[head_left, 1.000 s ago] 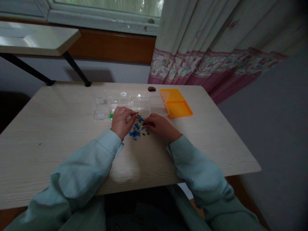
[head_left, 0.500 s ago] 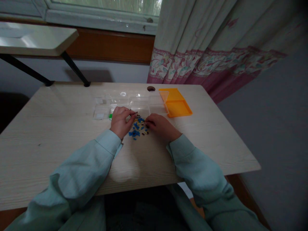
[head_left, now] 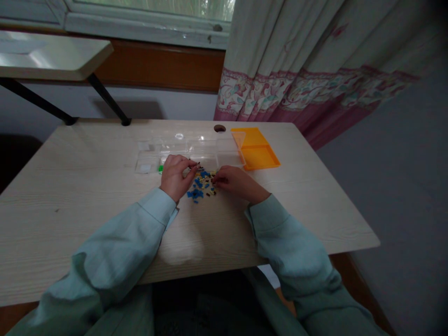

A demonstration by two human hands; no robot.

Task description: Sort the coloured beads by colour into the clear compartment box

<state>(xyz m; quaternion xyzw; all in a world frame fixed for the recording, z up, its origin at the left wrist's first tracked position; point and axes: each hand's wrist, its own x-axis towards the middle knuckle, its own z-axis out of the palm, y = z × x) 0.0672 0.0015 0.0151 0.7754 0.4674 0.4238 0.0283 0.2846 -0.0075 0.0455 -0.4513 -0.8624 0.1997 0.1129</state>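
Note:
A loose pile of tiny building-block pieces, blue, yellow and dark, lies on the table between my hands. My left hand is at the pile's left edge, thumb and forefinger pinched on a small dark piece whose kind is too small to make out. At the pile's right side my right hand has its fingertips pressed together low over the pieces; what they hold, if anything, is hidden. Just behind my hands lies a clear plastic compartment box, with a green piece showing near my left knuckles.
An orange two-part tray lies at the back right, touching or overlapped by the clear box. A round cable hole is behind them. At the back left, a raised shelf stands on black legs. A curtain hangs behind the table.
My right hand has shifted slightly to the right, uncovering a bit more of the pile. My left hand stays in place with its pinch.

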